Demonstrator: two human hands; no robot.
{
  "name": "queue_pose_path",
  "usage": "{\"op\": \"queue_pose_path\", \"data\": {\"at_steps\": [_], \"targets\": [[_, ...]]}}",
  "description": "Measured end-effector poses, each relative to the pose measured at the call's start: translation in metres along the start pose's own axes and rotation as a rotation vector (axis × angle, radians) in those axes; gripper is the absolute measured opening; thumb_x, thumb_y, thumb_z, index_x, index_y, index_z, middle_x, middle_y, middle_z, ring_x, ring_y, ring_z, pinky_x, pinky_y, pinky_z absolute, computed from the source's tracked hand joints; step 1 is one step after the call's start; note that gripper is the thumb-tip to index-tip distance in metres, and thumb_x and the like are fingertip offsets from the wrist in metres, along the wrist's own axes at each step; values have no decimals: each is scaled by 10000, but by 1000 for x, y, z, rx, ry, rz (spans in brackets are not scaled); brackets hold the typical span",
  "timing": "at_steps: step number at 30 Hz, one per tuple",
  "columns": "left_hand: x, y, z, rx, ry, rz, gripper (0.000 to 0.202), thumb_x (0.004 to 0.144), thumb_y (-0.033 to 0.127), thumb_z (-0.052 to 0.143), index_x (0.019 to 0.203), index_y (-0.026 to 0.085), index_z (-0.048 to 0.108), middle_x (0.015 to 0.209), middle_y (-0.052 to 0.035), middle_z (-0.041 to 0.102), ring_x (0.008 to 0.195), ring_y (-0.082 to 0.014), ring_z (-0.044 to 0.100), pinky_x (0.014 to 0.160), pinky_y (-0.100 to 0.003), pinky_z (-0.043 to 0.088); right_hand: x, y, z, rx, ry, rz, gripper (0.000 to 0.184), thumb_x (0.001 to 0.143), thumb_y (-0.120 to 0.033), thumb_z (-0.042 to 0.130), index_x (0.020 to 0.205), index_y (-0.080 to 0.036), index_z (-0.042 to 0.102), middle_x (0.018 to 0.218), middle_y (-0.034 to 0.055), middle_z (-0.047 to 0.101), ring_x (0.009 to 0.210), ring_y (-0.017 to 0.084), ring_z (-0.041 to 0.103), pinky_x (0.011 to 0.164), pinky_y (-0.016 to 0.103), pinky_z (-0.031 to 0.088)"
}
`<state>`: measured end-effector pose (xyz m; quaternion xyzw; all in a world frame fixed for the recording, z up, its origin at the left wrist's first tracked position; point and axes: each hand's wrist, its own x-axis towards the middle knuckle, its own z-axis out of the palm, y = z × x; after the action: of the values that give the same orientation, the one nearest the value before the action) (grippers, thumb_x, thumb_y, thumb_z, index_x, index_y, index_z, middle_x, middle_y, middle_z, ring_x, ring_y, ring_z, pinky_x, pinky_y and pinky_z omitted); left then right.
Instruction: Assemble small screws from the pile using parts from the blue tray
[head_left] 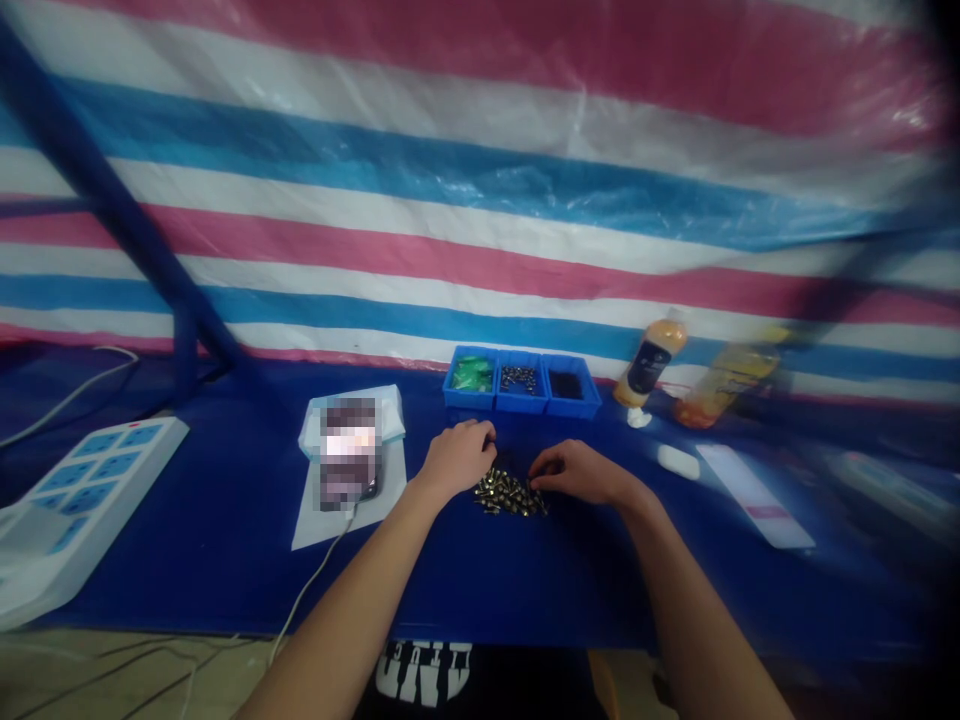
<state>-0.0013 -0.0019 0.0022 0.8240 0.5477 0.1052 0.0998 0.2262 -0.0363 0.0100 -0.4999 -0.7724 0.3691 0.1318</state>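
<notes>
A loose pile of small brass-coloured metal parts (510,492), perhaps screws or fittings, lies on the blue tabletop between my hands. My left hand (461,455) is at the pile's upper left edge, its fingers curled inward; whatever they hold is hidden. On the right edge, my right hand (576,470) has its thumb and fingertips drawn together at the parts. Anything pinched there is too small to make out. Behind the pile stand three joined blue bins: one with green pieces (472,374), one with small metal parts (519,380), one with dark parts (565,385).
A phone (349,455), blurred out and cabled, lies at left on a white sheet (311,525) and a pale packet. Further left sits a power strip (97,500). Two drink bottles (651,358), a white case (679,462) and a pale flat slab (754,497) are at right.
</notes>
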Motion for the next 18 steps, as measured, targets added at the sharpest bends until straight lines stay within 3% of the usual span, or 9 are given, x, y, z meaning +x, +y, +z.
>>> {"op": "queue_pose_path", "data": {"at_steps": [7, 11, 18], "targets": [[1, -1, 2, 1, 20, 12, 212, 873, 336, 461, 1012, 293, 616, 1034, -26, 661, 879, -251, 636, 720, -353, 471, 5, 7, 3, -154, 139, -52, 149, 811, -271, 634, 928, -234, 719, 827, 3, 699, 738, 150, 632, 681, 254, 448], [1, -2, 3, 0, 17, 13, 215, 872, 334, 456, 1012, 298, 616, 1032, -26, 661, 885, -250, 634, 721, -355, 470, 9, 11, 7, -251, 234, -107, 211, 821, -174, 590, 997, -227, 694, 938, 35, 674, 832, 158, 621, 778, 270, 451], [1, 0, 1, 7, 0, 6, 226, 873, 332, 448, 1021, 301, 615, 1040, -29, 657, 894, -254, 633, 735, -367, 472, 12, 7, 10, -275, 303, -143, 185, 862, -164, 530, 926, -216, 695, 936, 48, 657, 857, 163, 613, 797, 279, 448]]}}
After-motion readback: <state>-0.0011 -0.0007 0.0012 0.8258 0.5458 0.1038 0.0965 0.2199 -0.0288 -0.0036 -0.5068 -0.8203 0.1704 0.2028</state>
